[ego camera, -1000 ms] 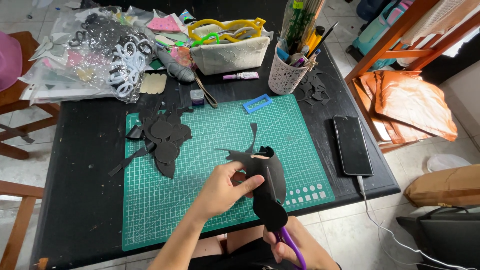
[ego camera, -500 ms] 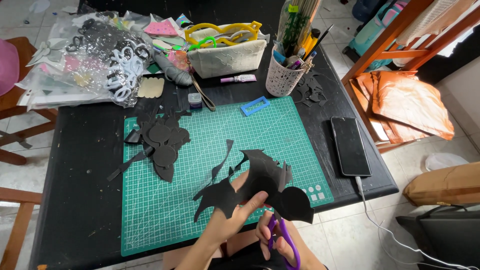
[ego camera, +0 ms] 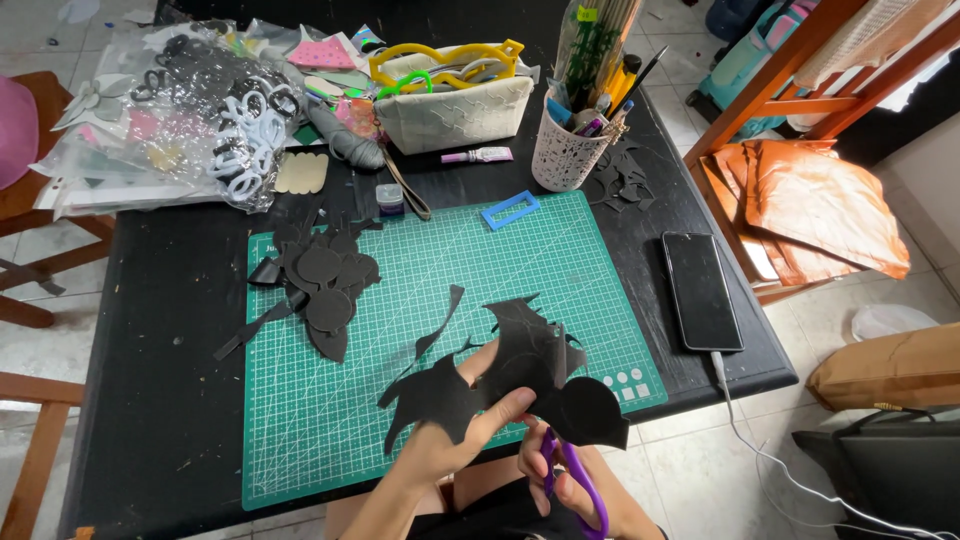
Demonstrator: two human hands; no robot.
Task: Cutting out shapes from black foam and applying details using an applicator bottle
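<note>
My left hand (ego camera: 455, 432) holds a black foam bat-shaped cutout (ego camera: 505, 375) above the near edge of a green cutting mat (ego camera: 420, 260). My right hand (ego camera: 575, 485) grips purple-handled scissors (ego camera: 570, 470), whose blades are hidden under the black sheet near its rounded right lobe. A loose narrow black offcut (ego camera: 440, 320) lies on the mat just beyond the cutout. A pile of black foam pieces (ego camera: 315, 285) sits on the mat's left part.
A black phone (ego camera: 702, 290) with a white cable lies at the table's right edge. Farther back stand a white pen cup (ego camera: 568, 150), a cream pouch (ego camera: 465, 105), a blue rectangular frame (ego camera: 508, 210) and plastic bags of craft shapes (ego camera: 170, 110). Wooden chairs flank the table.
The black cutout has been turned and spread out flat, from folded upright to wide. The scissors have come up under its right side.
</note>
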